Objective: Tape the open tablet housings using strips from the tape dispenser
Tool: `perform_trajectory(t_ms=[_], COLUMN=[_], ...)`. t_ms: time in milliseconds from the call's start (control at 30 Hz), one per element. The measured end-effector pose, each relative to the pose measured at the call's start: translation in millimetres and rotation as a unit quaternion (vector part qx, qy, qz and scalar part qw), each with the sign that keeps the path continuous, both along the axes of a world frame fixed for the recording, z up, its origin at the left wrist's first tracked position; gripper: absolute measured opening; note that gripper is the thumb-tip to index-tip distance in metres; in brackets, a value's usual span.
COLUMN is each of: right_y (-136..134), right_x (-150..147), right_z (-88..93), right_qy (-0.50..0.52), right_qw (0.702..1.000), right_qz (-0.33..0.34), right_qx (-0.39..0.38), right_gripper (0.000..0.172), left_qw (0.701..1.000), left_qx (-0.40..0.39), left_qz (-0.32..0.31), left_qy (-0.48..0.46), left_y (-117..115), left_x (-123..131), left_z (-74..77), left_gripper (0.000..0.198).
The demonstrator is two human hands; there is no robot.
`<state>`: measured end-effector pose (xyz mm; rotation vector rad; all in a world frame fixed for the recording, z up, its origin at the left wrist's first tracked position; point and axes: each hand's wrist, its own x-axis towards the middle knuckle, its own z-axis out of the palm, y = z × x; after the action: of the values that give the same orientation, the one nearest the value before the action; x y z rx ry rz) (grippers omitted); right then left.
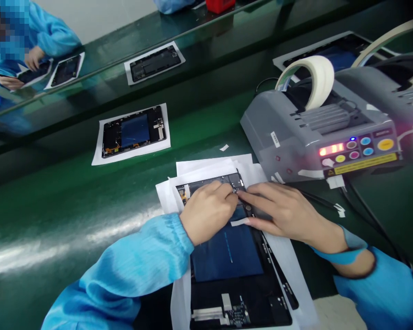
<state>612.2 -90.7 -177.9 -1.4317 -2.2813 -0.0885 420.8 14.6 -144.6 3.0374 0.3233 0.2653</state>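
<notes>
An opened tablet [278,279] with a large blue battery [223,254] lies on white sheets in front of me. My left hand [211,208] rests over its upper part, fingers curled and pinched near the upper right edge; what they hold is hidden. From the right, my right hand [282,208] reaches in, its index fingertip meeting the left fingertips. A short strip of white tape [240,222] is at the right thumb's tip, over the battery's top edge. Along the tablet's lower right side lies a narrow black strip [289,291].
A grey tape dispenser [296,137] with a tape roll [320,80] and lit display stands at right, another beside it. Further tablets lie on white sheets: one [134,132] on the green bench, others behind. Cables [368,215] run at right. A co-worker [48,32] sits at far left.
</notes>
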Motion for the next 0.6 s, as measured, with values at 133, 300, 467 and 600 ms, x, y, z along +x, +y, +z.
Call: perform_trajectory(t_ms=[133, 300, 467, 600], right_y=[0.9, 1.8, 1.7, 1.9], right_x=[-0.8, -2.1, -2.7, -2.8], right_z=[-0.3, -2.2, -4.5, -3.4], right_qy=[0.006, 0.026, 0.033, 0.033], right_qw=[1.0, 1.0, 0.999, 0.999], right_qz=[0.0, 0.002, 0.003, -0.004], right_qx=[0.008, 0.013, 0.015, 0.005], right_gripper=[0.042, 0.043, 0.042, 0.042], left_qw=[0.999, 0.998, 0.992, 0.984], left_qx=[0.042, 0.01, -0.089, -0.139], left_qz=[-0.001, 0.03, 0.073, 0.103], left_qy=[-0.002, -0.05, -0.053, -0.047], left_y=[-1.8, -0.9, 0.5, 2.0], left_x=[1.1, -4.5, -3.1, 4.3], left_z=[-1.0, -8.4, -3.1, -0.1], left_gripper=[0.018, 0.023, 0.015, 0.007])
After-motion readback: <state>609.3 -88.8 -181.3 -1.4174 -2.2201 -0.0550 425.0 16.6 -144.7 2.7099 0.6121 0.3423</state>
